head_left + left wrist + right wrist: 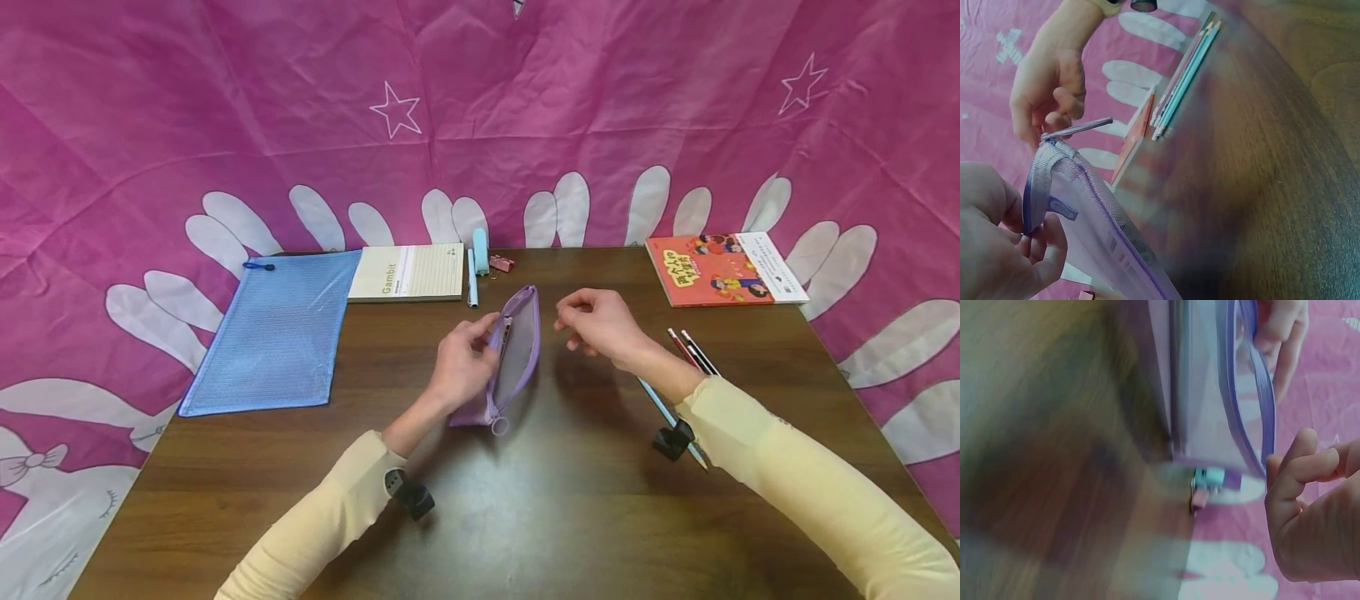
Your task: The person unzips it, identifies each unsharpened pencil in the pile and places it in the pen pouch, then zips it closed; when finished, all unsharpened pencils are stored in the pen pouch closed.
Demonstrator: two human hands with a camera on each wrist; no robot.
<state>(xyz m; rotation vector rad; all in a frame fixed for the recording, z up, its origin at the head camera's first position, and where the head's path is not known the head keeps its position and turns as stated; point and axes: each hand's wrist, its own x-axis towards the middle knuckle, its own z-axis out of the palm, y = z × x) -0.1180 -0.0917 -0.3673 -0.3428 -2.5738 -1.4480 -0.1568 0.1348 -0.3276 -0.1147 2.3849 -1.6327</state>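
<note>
A purple see-through zip pouch [519, 358] stands tilted near the middle of the table with its zipper undone and its mouth parted. My left hand [461, 362] pinches the pouch's left edge between thumb and fingers. A narrow item with dark print [507, 332] shows inside the mouth; its kind is unclear. To the right of the pouch, my right hand [600, 321] hovers with loosely bent fingers and nothing visible in them. In the right wrist view, that hand [1322, 512] is close by the pouch's zipper edge [1267, 419]; whether they touch is unclear.
Several pencils [692, 350] and a light-blue pencil [660, 404] lie by the right forearm. Behind are an orange book [708, 271], a notepad [408, 271], a pale-blue pen [472, 279], a light-blue stapler [481, 250] and a pink clip [501, 263]. A blue mesh folder [273, 333] lies left.
</note>
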